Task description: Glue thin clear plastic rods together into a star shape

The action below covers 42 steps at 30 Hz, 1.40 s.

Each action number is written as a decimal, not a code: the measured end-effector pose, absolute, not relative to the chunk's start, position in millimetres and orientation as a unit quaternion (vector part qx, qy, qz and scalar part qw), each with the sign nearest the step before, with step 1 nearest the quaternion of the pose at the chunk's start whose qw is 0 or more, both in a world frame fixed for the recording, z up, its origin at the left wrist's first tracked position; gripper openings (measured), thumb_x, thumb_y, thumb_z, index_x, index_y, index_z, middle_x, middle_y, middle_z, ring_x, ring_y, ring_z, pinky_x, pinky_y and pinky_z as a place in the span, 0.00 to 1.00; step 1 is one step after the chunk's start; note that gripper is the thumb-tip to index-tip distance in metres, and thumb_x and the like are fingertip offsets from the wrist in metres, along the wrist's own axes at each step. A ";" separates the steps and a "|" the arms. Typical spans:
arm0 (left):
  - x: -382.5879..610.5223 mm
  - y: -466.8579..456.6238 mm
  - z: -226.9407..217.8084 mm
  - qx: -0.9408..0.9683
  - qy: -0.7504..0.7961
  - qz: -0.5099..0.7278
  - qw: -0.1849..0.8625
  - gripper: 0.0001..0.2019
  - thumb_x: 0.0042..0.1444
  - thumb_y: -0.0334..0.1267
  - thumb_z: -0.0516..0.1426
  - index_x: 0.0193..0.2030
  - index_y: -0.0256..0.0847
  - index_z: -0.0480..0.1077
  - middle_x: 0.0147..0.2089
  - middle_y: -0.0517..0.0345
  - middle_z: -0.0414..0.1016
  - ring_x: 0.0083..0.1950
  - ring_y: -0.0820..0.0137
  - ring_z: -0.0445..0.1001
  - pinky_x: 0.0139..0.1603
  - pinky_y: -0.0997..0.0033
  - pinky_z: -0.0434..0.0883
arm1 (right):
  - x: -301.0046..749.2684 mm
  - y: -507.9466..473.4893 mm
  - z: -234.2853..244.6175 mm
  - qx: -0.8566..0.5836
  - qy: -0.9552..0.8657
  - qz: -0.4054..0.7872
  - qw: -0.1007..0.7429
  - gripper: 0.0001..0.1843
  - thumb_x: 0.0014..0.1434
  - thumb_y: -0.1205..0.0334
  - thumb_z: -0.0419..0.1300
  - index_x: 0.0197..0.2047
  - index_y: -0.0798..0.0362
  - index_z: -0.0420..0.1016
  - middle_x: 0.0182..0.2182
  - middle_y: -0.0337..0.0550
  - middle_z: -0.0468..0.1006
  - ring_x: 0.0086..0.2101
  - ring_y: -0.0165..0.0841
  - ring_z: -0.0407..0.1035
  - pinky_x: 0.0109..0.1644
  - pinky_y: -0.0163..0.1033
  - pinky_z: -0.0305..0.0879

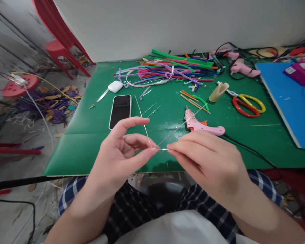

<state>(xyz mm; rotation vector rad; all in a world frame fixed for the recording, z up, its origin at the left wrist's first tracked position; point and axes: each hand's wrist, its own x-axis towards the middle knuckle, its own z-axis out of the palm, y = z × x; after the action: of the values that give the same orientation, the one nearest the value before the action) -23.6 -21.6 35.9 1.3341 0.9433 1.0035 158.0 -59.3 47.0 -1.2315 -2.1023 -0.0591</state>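
Note:
Between my two hands, just above the table's near edge, is a thin silvery wire (164, 149). My left hand (124, 149) pinches one end between thumb and a fingertip, with its index finger stretched out above. A few centimetres away, my right hand (205, 152) grips the other side with thumb and fingers pressed together. One long thin strand (143, 122) rises from the left fingertips, leaning to the left. Another fine strand slants up to the right behind my right hand; whether both belong to one wire I cannot tell.
On the green table (91, 135) lie a phone (120, 112), a white case (115, 86), a pink glue gun (203, 127) with its cord, scissors (249, 105), a beige tube (218, 92) and a pile of pipe cleaners (167, 69). A blue board (289, 105) is at right.

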 end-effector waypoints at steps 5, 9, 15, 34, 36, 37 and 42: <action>-24.6 -23.9 36.5 0.580 0.414 0.424 0.559 0.20 0.49 0.28 0.63 0.47 0.48 0.65 0.29 0.66 0.78 0.30 0.76 0.77 0.30 0.82 0.74 | 158.5 -59.6 48.1 -0.480 -0.809 0.017 0.340 0.09 0.60 0.69 0.56 0.29 0.56 0.76 0.25 0.41 0.77 0.28 0.30 0.71 0.33 0.34 0.65; -24.2 -24.8 33.5 0.596 0.404 0.442 0.535 0.18 0.48 0.27 0.63 0.43 0.46 0.64 0.28 0.66 0.77 0.31 0.74 0.78 0.32 0.79 0.76 | 157.5 -59.8 46.5 -0.478 -0.807 0.011 0.348 0.10 0.60 0.70 0.57 0.28 0.57 0.76 0.25 0.41 0.77 0.28 0.31 0.71 0.35 0.36 0.67; -23.3 -25.1 30.2 0.590 0.387 0.456 0.542 0.15 0.49 0.24 0.62 0.37 0.46 0.63 0.28 0.69 0.75 0.32 0.78 0.77 0.37 0.81 0.76 | 153.7 -59.7 44.0 -0.479 -0.804 -0.002 0.352 0.11 0.60 0.70 0.57 0.27 0.58 0.76 0.24 0.42 0.77 0.27 0.31 0.71 0.36 0.37 0.68; -25.7 -21.0 28.9 0.567 0.388 0.428 0.588 0.21 0.49 0.27 0.63 0.48 0.50 0.65 0.28 0.67 0.77 0.30 0.77 0.76 0.33 0.81 0.74 | 156.3 -59.1 45.2 -0.474 -0.809 -0.010 0.347 0.10 0.59 0.71 0.57 0.28 0.58 0.77 0.24 0.43 0.77 0.28 0.32 0.71 0.35 0.38 0.69; -24.5 -22.2 27.8 0.564 0.393 0.435 0.582 0.21 0.49 0.27 0.63 0.46 0.49 0.65 0.28 0.67 0.77 0.30 0.77 0.76 0.32 0.81 0.74 | 155.5 -58.8 43.7 -0.475 -0.809 -0.014 0.348 0.11 0.59 0.71 0.57 0.27 0.59 0.77 0.24 0.43 0.77 0.28 0.32 0.71 0.34 0.38 0.69; -23.9 -22.7 27.6 0.563 0.394 0.438 0.580 0.20 0.49 0.27 0.63 0.46 0.49 0.64 0.28 0.67 0.76 0.29 0.77 0.75 0.31 0.81 0.73 | 155.3 -58.5 42.9 -0.473 -0.810 -0.014 0.347 0.11 0.59 0.71 0.57 0.27 0.59 0.77 0.24 0.43 0.77 0.28 0.32 0.71 0.34 0.38 0.69; -22.2 -23.2 26.5 0.558 0.395 0.449 0.575 0.19 0.48 0.26 0.63 0.43 0.47 0.63 0.27 0.67 0.76 0.29 0.77 0.74 0.29 0.82 0.72 | 154.7 -56.9 41.5 -0.470 -0.811 -0.016 0.348 0.11 0.59 0.71 0.57 0.27 0.60 0.77 0.24 0.44 0.77 0.28 0.32 0.71 0.33 0.38 0.69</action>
<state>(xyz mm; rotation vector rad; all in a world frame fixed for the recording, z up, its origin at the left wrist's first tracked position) -22.2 -23.2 26.5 1.3076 0.9241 1.0508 154.7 -56.9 41.5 -1.2197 -2.1014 -0.0419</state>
